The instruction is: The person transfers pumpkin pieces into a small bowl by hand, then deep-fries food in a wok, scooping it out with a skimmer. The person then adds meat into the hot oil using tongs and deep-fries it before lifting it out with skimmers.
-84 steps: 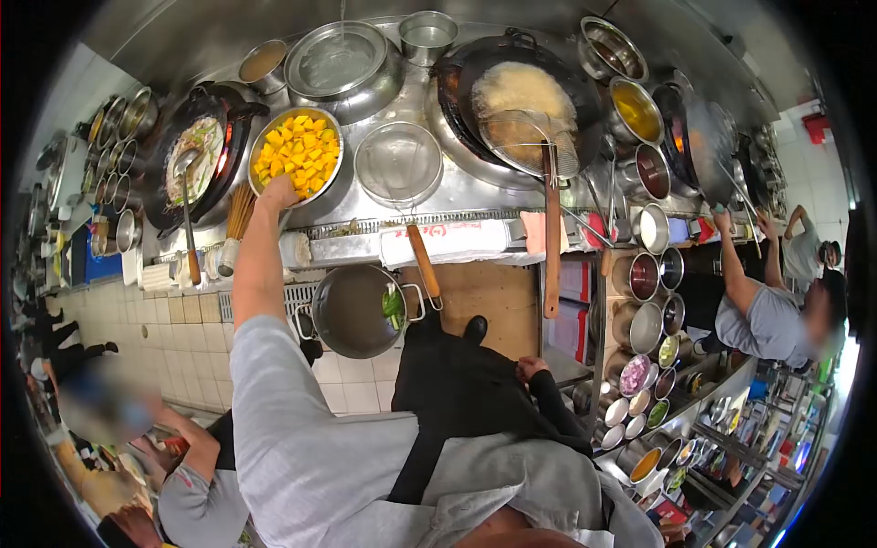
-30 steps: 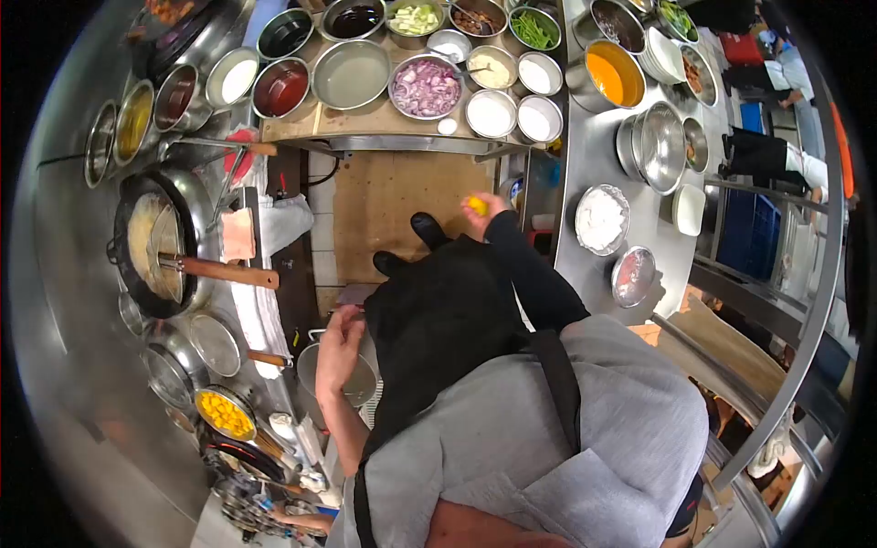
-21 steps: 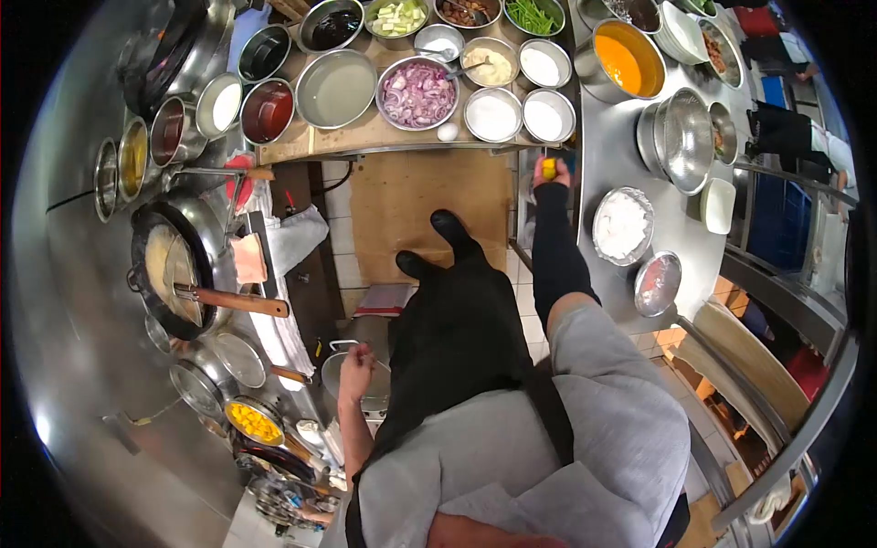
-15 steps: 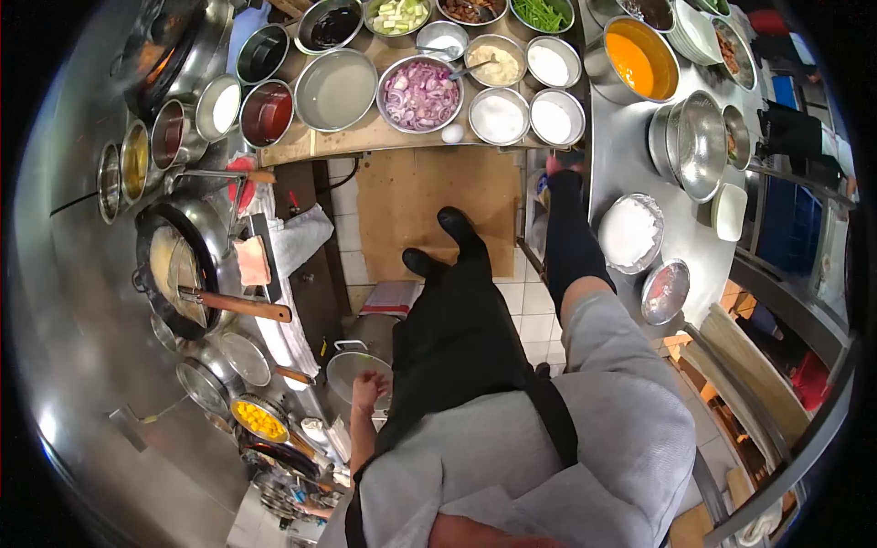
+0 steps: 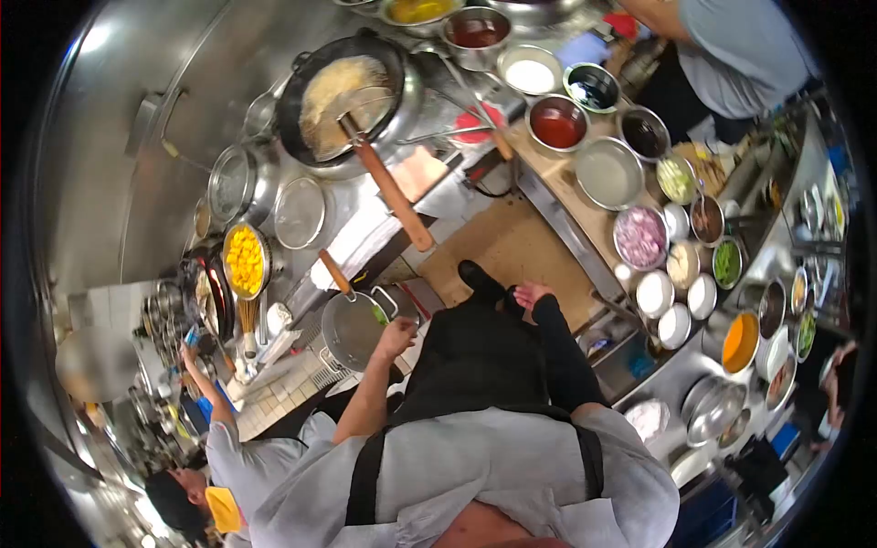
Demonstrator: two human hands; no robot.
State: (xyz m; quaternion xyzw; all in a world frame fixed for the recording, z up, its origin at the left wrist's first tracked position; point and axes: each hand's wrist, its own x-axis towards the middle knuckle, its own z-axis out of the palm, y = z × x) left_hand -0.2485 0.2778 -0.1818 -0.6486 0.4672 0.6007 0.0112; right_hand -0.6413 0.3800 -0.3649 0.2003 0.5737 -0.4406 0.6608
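Note:
My left hand [image 5: 396, 339] hangs beside the rim of a large metal pot [image 5: 340, 342], its fingers loosely curled with nothing visible in them. Inside that pot lies something green [image 5: 379, 315]. My right hand [image 5: 530, 294], below a dark sleeve, is held in front of my apron with the fingers apart and nothing in it. Ahead to the left, a black wok [image 5: 292, 114] holds pale, frothy contents. A strainer with a wooden handle [image 5: 388, 187] rests across its edge.
Bowls of sliced red onion [image 5: 640, 237], red liquid [image 5: 557, 122] and white powder [image 5: 655, 293] crowd the counter to the right. A bowl of yellow chunks [image 5: 245, 261] stands left. One co-worker [image 5: 260, 457] is at my left, another [image 5: 744, 55] at the upper right.
My view has turned left, bringing the wok nearer the middle and both co-workers into sight. My right hand has come away from the right-hand counter to in front of my body.

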